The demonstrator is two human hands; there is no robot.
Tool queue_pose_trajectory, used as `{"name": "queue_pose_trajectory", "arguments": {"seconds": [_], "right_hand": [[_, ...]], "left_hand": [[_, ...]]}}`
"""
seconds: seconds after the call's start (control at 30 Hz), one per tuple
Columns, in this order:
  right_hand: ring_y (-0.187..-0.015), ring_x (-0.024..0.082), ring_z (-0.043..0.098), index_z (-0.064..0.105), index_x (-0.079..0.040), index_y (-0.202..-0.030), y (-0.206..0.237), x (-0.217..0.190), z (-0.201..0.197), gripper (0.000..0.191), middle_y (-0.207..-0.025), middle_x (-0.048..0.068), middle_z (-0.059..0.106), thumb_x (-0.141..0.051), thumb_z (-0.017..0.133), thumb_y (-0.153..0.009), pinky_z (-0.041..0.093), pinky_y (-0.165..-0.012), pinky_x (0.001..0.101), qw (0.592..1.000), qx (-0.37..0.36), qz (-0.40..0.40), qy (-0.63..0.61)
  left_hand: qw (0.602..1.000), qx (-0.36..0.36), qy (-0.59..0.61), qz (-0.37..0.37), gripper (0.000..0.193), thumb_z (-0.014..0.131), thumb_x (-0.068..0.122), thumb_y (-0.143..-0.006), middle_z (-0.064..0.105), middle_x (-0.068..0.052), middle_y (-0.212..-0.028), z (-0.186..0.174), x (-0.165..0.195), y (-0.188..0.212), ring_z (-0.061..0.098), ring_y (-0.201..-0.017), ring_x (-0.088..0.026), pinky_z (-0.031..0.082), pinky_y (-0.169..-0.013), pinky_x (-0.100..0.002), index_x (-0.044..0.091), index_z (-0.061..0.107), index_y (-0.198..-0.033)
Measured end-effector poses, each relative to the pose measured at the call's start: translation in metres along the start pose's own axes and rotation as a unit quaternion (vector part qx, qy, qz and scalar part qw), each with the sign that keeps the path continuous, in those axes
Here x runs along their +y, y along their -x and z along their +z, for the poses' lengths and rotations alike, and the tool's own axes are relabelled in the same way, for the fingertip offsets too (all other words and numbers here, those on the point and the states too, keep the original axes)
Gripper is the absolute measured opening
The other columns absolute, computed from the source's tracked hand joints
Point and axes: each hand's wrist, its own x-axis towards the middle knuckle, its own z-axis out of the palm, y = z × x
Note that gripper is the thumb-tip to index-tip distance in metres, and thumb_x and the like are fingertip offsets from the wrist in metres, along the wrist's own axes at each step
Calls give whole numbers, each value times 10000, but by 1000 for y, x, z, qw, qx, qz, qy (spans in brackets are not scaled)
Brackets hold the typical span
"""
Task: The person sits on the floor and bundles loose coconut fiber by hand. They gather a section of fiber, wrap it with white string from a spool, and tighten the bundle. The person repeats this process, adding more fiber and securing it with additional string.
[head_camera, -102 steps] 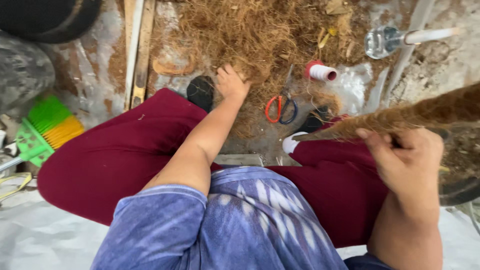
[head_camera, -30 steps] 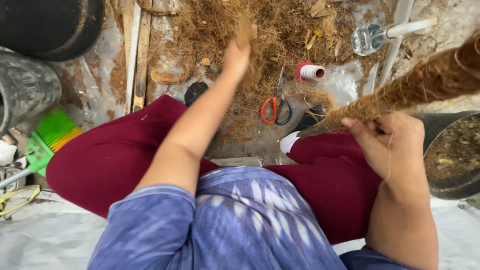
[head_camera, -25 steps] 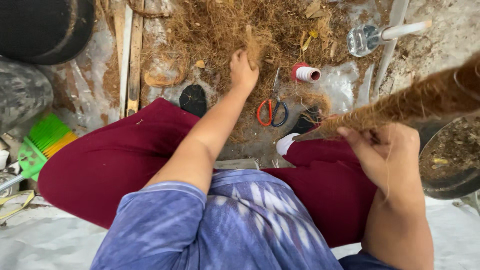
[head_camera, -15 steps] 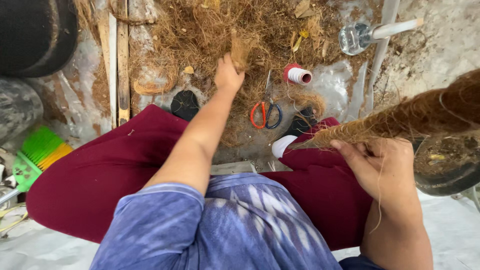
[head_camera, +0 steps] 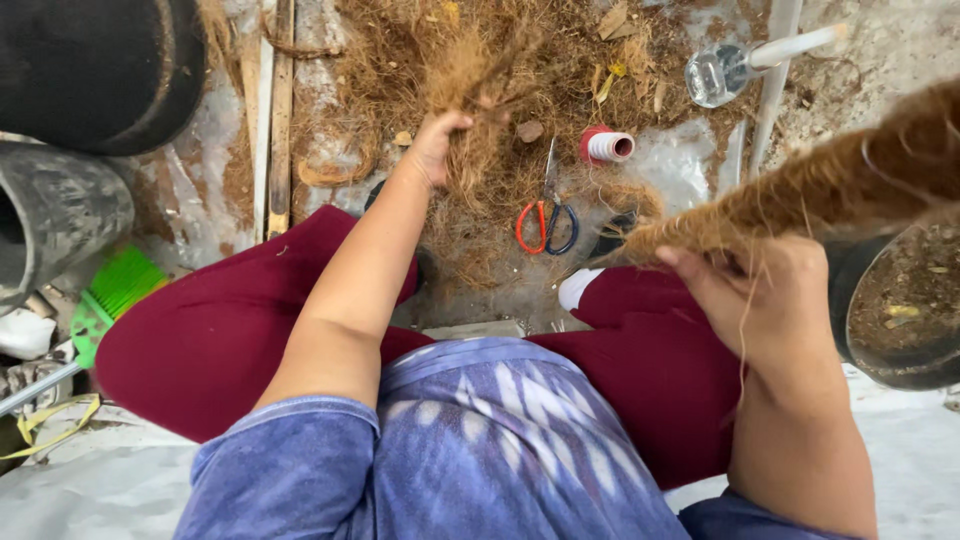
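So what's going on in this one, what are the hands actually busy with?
A seated person works with brown coir-like fibre. The left hand grips a tuft of fibre lifted from the loose pile on the ground ahead. The right hand holds the frayed end of a thick fibre-wrapped pole that runs up to the right. Red-handled scissors and a thread spool lie on the ground between the hands, untouched.
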Motion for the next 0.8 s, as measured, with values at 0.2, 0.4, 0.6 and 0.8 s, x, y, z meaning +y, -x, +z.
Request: {"name": "queue_pose_trajectory", "arguments": {"seconds": [0.2,0.4,0.6,0.8], "right_hand": [[-608,240,557,735,-34,-1022,2,8,7,238,-731,99,601,-210,862,-923,442,-598,357,1000,15,4,14],[-608,252,538,702,-32,-969,5,17,12,251,-705,94,570,-221,867,-954,433,-596,351,1000,14,-11,22],[-593,255,547,739,-40,-1002,8,19,9,249,-704,108,582,-229,877,-919,431,-591,357,999,8,18,26],[-613,208,550,750,-34,-1039,2,17,4,236,-744,110,611,-197,873,-921,437,-605,331,1000,6,20,4]], "left_hand": [[883,150,-282,344,563,740,218,-976,616,-121,-1404,10,45,9,594,-1282,-289,495,-1081,-458,81,487,-1460],[672,393,-567,267,431,662,130,-935,471,-98,-1448,-27,94,9,624,-1197,-242,558,-993,-340,96,588,-1358],[670,410,-365,500,556,711,104,-1040,495,-148,-1529,-51,95,3,485,-1398,-284,349,-1210,-474,8,433,-1512],[749,321,-423,396,195,712,198,-1053,704,-115,-1261,-13,29,6,656,-1195,-246,515,-1058,-441,65,657,-1184]]}}
